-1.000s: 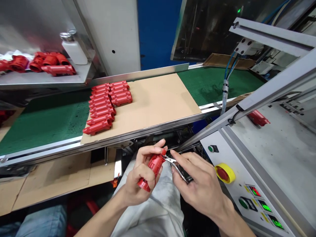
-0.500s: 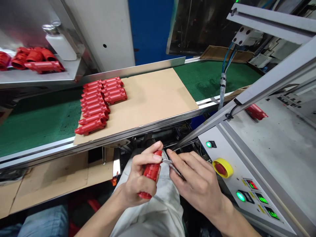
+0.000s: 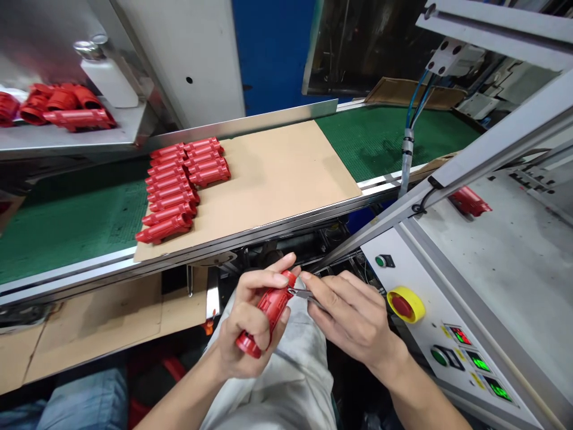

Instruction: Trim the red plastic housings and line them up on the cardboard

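Observation:
Held over my lap, a red ribbed plastic tube [image 3: 273, 306] lies tilted in my left hand [image 3: 248, 322], whose fingers are wrapped round it. My right hand [image 3: 353, 316] is closed on a small metal hand tool [image 3: 304, 294] with a narrow tip. That tip meets the tube's upper end or sits right beside it; I cannot tell which. Most of the tool's handle is hidden by my right fingers, so its exact kind does not show. Beyond my hands, several similar red tubes [image 3: 170, 197] lie in two columns on a cardboard sheet [image 3: 277, 173].
The cardboard rests on a green conveyor belt [image 3: 76, 215]. More red parts [image 3: 80, 116] and a white bottle [image 3: 110, 77] stand on a metal shelf at left. At right are a control panel with an emergency stop button [image 3: 403, 303], a slanted metal frame post [image 3: 470, 155] and another red part [image 3: 470, 202].
The red tube has turned in my left hand, its lower end swinging left. The metal tool's tip has shifted slightly left and down. Green button lights on the panel have gone dark.

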Available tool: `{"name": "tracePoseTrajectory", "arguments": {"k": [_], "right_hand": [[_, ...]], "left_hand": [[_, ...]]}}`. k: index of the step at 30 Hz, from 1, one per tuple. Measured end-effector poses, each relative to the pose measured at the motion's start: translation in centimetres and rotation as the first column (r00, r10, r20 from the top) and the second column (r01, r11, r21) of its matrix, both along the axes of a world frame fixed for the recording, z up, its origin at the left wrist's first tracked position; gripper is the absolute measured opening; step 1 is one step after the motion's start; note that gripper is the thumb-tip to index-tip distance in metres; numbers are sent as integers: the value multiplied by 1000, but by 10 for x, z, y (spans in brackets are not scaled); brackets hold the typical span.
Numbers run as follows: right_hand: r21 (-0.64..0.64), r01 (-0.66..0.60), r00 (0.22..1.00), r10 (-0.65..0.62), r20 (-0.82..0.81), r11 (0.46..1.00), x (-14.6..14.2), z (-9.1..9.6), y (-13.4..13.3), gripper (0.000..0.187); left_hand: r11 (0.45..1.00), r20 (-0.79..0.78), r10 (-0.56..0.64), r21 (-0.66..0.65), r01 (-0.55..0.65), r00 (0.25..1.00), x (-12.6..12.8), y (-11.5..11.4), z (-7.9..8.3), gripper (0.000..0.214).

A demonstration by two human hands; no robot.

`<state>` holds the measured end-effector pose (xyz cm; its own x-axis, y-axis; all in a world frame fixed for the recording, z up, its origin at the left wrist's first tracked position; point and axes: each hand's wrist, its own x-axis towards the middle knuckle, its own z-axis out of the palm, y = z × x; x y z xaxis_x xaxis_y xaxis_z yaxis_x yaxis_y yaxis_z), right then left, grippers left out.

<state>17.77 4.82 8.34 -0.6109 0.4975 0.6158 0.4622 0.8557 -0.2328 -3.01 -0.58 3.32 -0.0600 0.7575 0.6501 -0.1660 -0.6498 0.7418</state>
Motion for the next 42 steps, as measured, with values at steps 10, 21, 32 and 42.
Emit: {"name": "tracePoseTrajectory", "arguments": {"k": [10,21,32,42], "right_hand": [[-250,-80,848,-66,-526,965,3,-7,-4,51],[-159,-39,998,29,-62,987,12,25,0,69],[-99,-44,987,58,147,994,18,43,0,57],[-202,-125,986,144,86,971,20,28,7,54]], "left_hand": [[996,81,-71,-43,75,994,4,-6,9,43],[998,-7,-57,6,57,998,3,-4,15,42],[999,0,-20,48,20,1000,9,-6,16,36],[990,-155,-105,81,118,982,-10,-4,14,28]]}}
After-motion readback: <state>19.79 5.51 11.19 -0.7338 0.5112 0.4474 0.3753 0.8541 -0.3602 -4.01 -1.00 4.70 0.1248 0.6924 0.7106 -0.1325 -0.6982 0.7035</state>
